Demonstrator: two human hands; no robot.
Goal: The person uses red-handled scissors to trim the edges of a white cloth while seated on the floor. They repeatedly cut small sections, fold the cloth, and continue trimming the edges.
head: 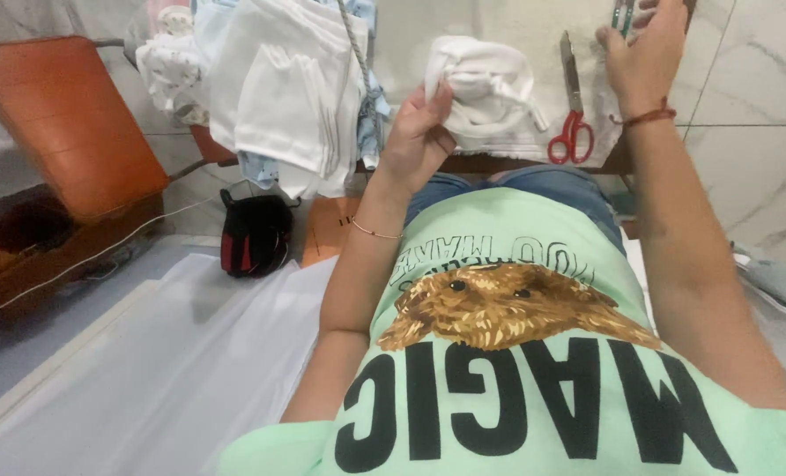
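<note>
My left hand (418, 132) pinches the edge of a crumpled white cloth (490, 97) that lies on the low table in front of my lap. Over at the top right, my right hand (644, 48) reaches to the table's far side and touches a small green-handled tool (622, 13), with its fingers curled around it at the frame's top edge. Red-handled scissors (572, 119) lie shut on the table between my two hands, blades pointing away from me.
A pile of white cloth pieces (278, 88) hangs at the upper left. An orange chair (67, 123) stands at the far left, a black and red bag (254, 234) on the floor beside it. White sheeting (173, 370) covers the floor on my left.
</note>
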